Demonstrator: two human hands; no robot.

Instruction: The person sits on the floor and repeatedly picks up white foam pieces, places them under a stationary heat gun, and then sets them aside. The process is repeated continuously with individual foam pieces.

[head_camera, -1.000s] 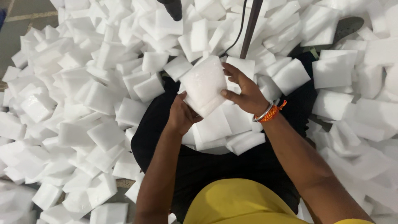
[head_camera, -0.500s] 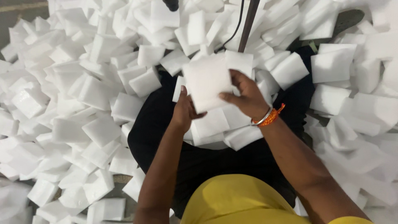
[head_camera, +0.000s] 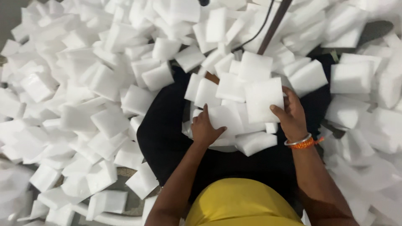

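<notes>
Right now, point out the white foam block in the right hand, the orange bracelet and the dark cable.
white foam block (head_camera: 263,98), head view, middle of its flat face.
orange bracelet (head_camera: 302,145), head view, beaded band across the right wrist.
dark cable (head_camera: 260,28), head view, mid-length over the foam pile.

A workshop floor, heaped all over with cut white foam blocks (head_camera: 109,121).

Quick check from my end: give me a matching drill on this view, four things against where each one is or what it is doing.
Things:
1. left hand
2. right hand
3. orange bangle
4. dark cable

Places or states:
A. around the right wrist
B. holds a square white foam block by its edge
C. runs up to the top edge over the foam pile
D. rests on the white blocks in the lap

Pairs: 1-D, 2-B, 3-A, 4-C
</notes>
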